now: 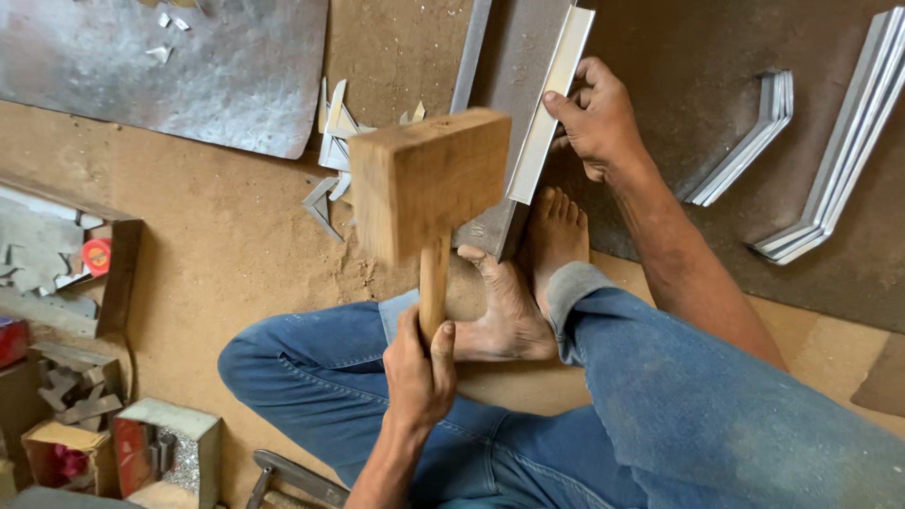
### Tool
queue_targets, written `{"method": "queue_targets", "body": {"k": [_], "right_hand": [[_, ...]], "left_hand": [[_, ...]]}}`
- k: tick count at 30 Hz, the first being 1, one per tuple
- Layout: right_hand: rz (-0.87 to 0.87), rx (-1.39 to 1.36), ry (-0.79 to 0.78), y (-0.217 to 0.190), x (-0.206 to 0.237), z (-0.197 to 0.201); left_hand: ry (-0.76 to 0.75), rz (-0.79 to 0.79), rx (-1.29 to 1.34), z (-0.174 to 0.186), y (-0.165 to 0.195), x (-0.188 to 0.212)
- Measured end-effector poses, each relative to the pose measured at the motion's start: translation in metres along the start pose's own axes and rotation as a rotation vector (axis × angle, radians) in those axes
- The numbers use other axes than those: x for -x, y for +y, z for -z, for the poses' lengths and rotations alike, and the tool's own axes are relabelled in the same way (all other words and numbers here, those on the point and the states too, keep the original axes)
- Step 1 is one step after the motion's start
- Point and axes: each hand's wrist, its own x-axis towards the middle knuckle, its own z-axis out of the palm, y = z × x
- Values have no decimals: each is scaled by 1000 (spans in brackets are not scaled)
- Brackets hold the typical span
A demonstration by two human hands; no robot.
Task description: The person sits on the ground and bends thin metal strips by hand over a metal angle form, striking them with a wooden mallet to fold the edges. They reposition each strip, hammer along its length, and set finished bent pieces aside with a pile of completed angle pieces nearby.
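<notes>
a person in blue jeans sits on a brown floor with both bare feet drawn in, and the biggest thing on that floor is a dull metal sheet at the upper left, with small offcuts lying on it. at the upper right lie two stacks of bent metal strips, well apart from the hands. a long dark metal bar runs from the top edge down to the feet, and a pale folded metal strip lies along its right edge; the toes press on the bar's near end. the wooden mallet is raised above the bar, its square head blurred and tilted, just left of the strip. the left hand has its fingers clenched around the lower end of the mallet's handle. the right hand rests on the strip, its fingers grasping the strip's edge and pressing it against the bar. a heap of small metal scraps lies behind the mallet head, and open boxes of bits stand along the left edge
</notes>
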Motion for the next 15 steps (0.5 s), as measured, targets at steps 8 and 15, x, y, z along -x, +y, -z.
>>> {"method": "queue_targets", "body": {"k": [8, 15], "right_hand": [[8, -2, 20, 12, -6, -7], [99, 66, 45, 13, -12, -12]], "left_hand": [[99, -108, -60, -30, -19, 8], [203, -114, 20, -32, -18, 11]]}}
